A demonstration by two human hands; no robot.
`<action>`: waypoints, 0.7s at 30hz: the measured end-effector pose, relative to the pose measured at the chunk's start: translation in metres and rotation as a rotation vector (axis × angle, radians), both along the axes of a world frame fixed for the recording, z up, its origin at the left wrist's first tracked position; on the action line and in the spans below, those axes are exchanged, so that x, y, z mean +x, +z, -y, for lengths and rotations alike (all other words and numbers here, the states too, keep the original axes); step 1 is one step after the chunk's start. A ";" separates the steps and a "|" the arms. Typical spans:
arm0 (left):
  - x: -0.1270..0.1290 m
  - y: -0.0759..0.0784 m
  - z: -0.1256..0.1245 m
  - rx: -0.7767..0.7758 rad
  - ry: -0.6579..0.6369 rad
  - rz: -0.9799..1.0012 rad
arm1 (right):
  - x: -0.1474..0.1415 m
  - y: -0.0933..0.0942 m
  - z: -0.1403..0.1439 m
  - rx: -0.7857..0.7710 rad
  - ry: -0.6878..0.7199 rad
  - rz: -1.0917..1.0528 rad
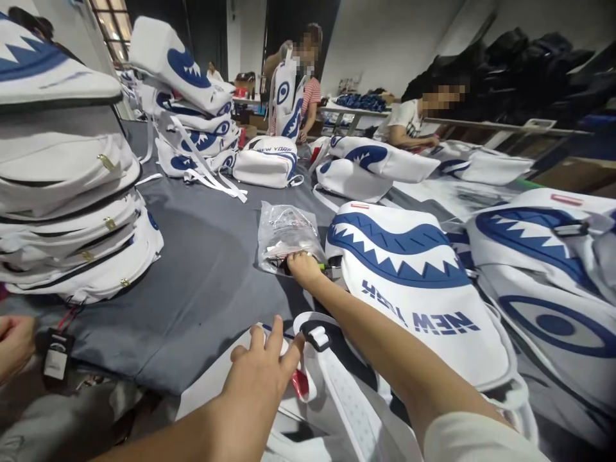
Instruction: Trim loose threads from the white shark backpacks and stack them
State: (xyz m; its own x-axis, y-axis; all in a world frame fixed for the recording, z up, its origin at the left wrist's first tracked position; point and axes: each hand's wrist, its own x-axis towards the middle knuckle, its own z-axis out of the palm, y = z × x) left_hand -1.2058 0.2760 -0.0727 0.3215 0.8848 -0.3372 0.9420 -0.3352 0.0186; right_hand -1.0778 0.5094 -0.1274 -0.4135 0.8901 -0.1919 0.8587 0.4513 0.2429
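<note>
My left hand [262,362] lies with fingers spread on a white backpack [356,391] at the table's near edge. The backpack's strap, with a black-and-white buckle [318,337], runs beside my fingertips, and a small red piece [300,384] shows near them. Stretched forward, my right hand [304,268] is at the near side of a clear plastic bag [289,224] of small items. Its fingers are curled, and what they hold is hidden. Right of that hand lies a white backpack [414,282] with a blue toothed mouth and upside-down "NEW YORK" lettering.
A tall stack of white backpacks [72,212] stands at left, a black tag [56,359] hanging below. Another person's hand [14,346] shows at the left edge. More backpacks [192,128] are piled farther back and at right [553,282]. Two people work across the grey table [192,321].
</note>
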 end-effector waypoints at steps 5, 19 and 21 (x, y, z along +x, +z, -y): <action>-0.001 0.010 0.002 -0.076 -0.033 -0.081 | 0.008 0.008 -0.009 -0.018 -0.133 -0.016; -0.001 0.015 0.007 -0.034 -0.032 -0.144 | 0.010 0.021 -0.017 -0.024 -0.197 -0.139; -0.002 0.014 0.007 -0.011 -0.053 -0.149 | 0.010 0.022 -0.010 -0.015 -0.197 -0.160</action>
